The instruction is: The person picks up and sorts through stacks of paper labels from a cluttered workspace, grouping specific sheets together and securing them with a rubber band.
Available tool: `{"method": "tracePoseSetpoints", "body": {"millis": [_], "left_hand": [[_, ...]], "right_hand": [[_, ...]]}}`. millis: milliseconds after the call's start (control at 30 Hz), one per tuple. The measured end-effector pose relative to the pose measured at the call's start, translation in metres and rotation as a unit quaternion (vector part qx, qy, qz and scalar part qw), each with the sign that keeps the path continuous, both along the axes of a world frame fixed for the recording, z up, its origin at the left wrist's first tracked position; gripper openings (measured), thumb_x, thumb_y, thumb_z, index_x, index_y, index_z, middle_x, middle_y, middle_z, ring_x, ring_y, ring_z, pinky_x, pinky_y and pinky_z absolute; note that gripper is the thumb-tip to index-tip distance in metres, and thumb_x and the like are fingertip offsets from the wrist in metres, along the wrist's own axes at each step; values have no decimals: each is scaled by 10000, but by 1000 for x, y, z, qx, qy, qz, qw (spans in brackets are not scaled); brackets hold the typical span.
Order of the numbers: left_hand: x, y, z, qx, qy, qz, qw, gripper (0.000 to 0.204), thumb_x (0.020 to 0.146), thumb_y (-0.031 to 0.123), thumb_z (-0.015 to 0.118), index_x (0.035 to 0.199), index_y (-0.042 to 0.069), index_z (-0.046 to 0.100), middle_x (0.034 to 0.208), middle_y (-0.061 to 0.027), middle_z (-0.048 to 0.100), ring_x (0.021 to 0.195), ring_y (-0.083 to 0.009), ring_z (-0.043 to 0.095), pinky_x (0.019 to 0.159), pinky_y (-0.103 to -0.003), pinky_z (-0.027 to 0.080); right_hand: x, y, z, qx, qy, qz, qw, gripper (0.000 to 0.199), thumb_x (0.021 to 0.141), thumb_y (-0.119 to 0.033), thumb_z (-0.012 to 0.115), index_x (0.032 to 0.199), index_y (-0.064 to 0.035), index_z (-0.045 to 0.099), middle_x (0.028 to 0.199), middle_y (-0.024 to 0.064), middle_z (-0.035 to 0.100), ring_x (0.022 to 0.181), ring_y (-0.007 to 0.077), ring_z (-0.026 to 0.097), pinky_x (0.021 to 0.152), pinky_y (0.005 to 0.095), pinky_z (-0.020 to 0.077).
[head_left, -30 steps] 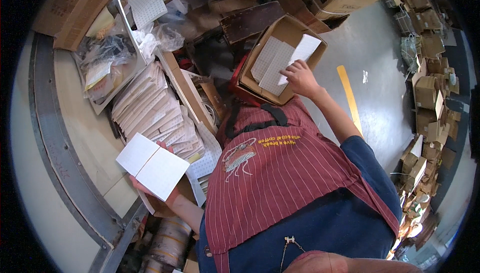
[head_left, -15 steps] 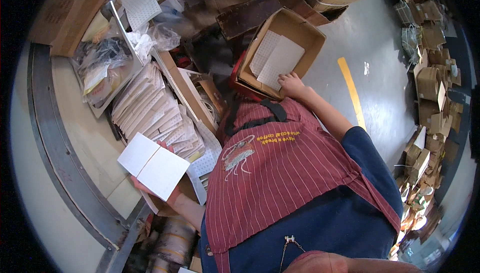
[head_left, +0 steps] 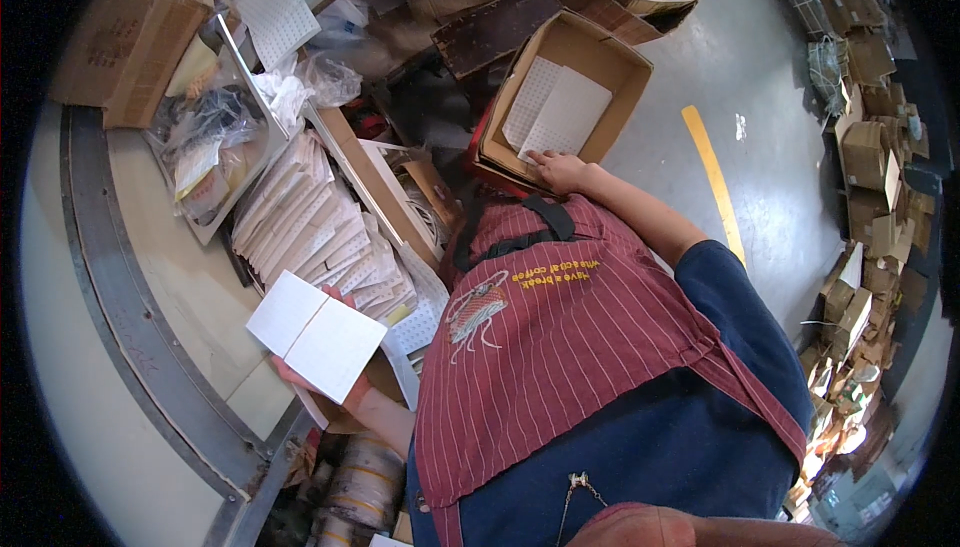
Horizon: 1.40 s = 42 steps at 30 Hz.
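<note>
My left hand (head_left: 357, 397) holds a thick white stack of paper sheets (head_left: 318, 335) from below, the fingers wrapped round its edges. A thin band crosses the middle of the stack. My right hand (head_left: 566, 175) reaches over the near rim of an open cardboard box (head_left: 622, 75). Its fingers stretch toward the near edge of white printed sheets (head_left: 566, 113) lying inside, and the fingertips meet the lower corner of those sheets. Whether they press on the paper or only rest there is hard to make out.
Beyond my left hand, many paper bundles (head_left: 305, 222) lean in a row in a tray. Clear plastic bags (head_left: 215, 137) fill a bin farther off. A closed-up carton (head_left: 130, 32) stands at far left. Cardboard pieces (head_left: 870, 162) line the right side, past a yellow floor stripe (head_left: 715, 182).
My right hand has slid a little to the left along the near edge of the sheets. The left hand still holds the banded stack, and the whole view has shifted slightly.
</note>
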State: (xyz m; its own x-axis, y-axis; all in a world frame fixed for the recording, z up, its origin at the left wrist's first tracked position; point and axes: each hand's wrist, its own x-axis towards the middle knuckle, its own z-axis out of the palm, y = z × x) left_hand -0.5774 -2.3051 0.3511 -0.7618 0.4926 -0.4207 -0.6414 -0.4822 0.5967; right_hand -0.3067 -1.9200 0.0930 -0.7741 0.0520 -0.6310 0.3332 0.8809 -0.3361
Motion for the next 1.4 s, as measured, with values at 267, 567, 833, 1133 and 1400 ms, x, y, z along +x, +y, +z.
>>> {"method": "tracePoseSetpoints", "body": {"millis": [267,567,833,1133,1400], "left_hand": [[-2,1,-1,47,34,-47,997,855,921,657,358,1560,89,340,1543,-245,380,1376,-550,361,1147,-688,242],[0,2,0,-4,0,1,1000,843,925,643,359,1562,91,338,1548,-245,374,1382,-544,357,1143,-693,243],[-1,-2,-3,47,21,-43,998,859,924,656,363,1566,86,326,1547,-256,371,1393,-534,351,1165,-671,219],[2,2,-1,18,14,-25,999,848,920,660,391,1549,92,366,1517,-245,414,1352,-516,411,1156,-661,247],[-5,-3,-6,58,42,-89,993,852,919,658,383,1541,75,377,1486,-282,434,1348,-520,415,1151,-661,250]], "right_hand": [[1,-1,-17,5,44,-29,999,575,808,-161,675,1341,21,559,1579,168,304,1347,374,435,1072,452,471],[1,-1,-19,35,69,-74,994,392,904,-199,543,1195,54,615,1559,264,305,1323,401,464,1049,464,476],[3,1,-25,46,87,-92,991,402,931,-259,546,1139,78,617,1560,283,304,1308,414,478,1045,491,468],[3,8,-19,55,67,-116,989,436,916,-261,582,1174,90,597,1568,299,277,1318,424,470,1049,469,475],[9,-1,-31,77,38,-158,984,523,924,-288,555,1244,126,567,1525,383,289,1313,500,453,1021,503,492]]}}
